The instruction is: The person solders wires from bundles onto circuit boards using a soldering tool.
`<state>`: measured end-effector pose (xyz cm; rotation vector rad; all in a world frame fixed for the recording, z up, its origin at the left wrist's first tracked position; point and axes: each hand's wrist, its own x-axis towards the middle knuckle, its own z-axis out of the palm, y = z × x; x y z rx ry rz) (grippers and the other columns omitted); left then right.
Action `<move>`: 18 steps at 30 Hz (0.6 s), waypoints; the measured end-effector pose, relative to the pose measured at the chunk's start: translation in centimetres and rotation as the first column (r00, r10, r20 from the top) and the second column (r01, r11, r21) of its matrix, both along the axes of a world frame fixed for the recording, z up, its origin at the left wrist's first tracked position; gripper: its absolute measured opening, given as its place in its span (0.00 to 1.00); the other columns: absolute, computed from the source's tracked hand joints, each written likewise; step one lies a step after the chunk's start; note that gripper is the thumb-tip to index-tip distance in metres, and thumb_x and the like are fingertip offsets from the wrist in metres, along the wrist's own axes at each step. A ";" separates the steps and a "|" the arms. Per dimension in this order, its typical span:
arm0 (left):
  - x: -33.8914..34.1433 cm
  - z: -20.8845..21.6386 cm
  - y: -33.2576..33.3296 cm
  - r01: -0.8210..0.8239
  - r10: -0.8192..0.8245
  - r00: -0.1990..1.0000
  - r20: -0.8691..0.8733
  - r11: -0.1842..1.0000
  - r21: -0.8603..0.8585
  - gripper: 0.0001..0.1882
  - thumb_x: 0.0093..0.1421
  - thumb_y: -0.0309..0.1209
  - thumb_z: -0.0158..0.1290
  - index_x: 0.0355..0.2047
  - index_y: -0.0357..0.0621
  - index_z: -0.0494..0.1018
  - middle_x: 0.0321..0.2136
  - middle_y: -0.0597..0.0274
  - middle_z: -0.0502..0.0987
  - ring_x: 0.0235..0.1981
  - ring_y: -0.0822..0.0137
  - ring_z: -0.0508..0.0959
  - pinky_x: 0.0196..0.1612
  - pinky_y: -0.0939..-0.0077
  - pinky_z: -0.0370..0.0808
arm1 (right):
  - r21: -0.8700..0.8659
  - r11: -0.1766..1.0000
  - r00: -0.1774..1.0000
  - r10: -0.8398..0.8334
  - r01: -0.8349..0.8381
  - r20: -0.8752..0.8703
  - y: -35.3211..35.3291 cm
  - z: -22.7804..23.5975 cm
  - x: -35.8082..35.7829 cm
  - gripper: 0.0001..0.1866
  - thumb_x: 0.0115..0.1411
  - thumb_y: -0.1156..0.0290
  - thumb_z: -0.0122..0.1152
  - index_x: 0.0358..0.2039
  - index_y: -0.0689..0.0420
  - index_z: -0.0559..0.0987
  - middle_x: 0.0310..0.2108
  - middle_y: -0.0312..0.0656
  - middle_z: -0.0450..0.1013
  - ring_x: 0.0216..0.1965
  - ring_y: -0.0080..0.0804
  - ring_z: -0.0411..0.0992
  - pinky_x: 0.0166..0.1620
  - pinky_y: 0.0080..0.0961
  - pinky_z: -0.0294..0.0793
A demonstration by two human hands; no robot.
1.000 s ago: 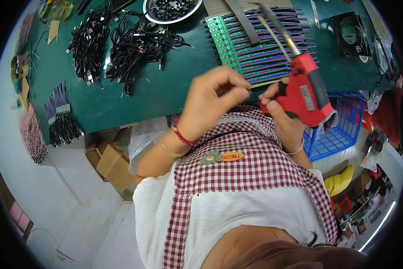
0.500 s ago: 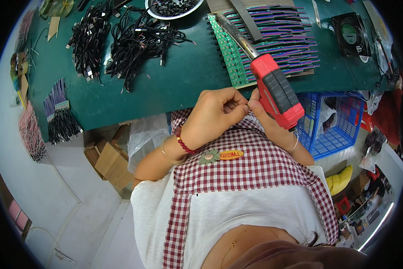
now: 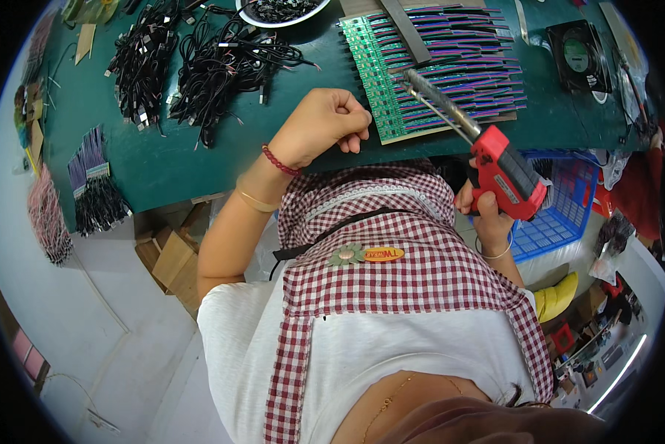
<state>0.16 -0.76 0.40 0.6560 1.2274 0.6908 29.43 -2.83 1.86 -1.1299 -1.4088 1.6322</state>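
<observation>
In the head view, the right hand (image 3: 488,211) is gripping the red pistol handle of a soldering gun (image 3: 495,166), fingers wrapped tight around it near the bench (image 3: 162,166) edge at about 3 o'clock from the picture's middle. The gun is lying aslant: its long axis is running from the handle at 4 o'clock up to the metal barrel at 10 o'clock, so the tip is pointing up-left over the panel (image 3: 429,70) of green boards with purple wires. Held that way, the hot end seems to be kept over the work and away from the body and the checked apron (image 3: 414,251). The left hand (image 3: 325,126) is curled into a loose fist, resting on the bench edge just at the panel's near left corner; whether it is pinching anything small I cannot tell. It is probably sitting there to steady the panel or to be ready beside it. At 11 o'clock black cable bundles (image 3: 199,59) are lying in heaps, well apart from both hands. A blue basket (image 3: 562,214) is hanging below the bench, just beyond the right hand, and a small fan (image 3: 580,52) is sitting at 1 o'clock.
</observation>
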 end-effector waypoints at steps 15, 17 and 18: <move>-0.2 -0.4 0.5 0.045 -0.046 0.999 0.014 0.999 0.005 0.06 0.55 0.26 0.54 0.25 0.37 0.69 0.19 0.62 0.75 0.15 0.78 0.73 0.19 0.87 0.67 | -0.047 0.992 0.982 0.122 -0.117 0.145 -2.0 -1.0 2.7 0.30 0.57 0.51 0.58 0.49 0.63 0.67 0.19 0.38 0.66 0.21 0.23 0.63 0.24 0.20 0.61; -0.2 -0.5 0.5 0.047 -0.047 0.999 0.014 0.999 0.005 0.06 0.55 0.26 0.53 0.25 0.37 0.69 0.19 0.61 0.75 0.15 0.78 0.72 0.19 0.87 0.67 | -0.047 0.992 0.980 0.120 -0.113 0.159 -2.1 -1.2 2.9 0.30 0.57 0.51 0.58 0.49 0.63 0.67 0.20 0.39 0.66 0.21 0.23 0.63 0.24 0.20 0.61; -0.2 -0.4 0.5 0.050 -0.050 0.999 0.011 0.999 0.005 0.06 0.55 0.26 0.53 0.25 0.37 0.69 0.19 0.61 0.75 0.15 0.78 0.72 0.19 0.87 0.67 | -0.047 0.993 0.978 0.116 -0.110 0.174 -2.1 -1.3 2.9 0.30 0.57 0.51 0.58 0.49 0.63 0.67 0.20 0.39 0.67 0.21 0.23 0.63 0.24 0.20 0.61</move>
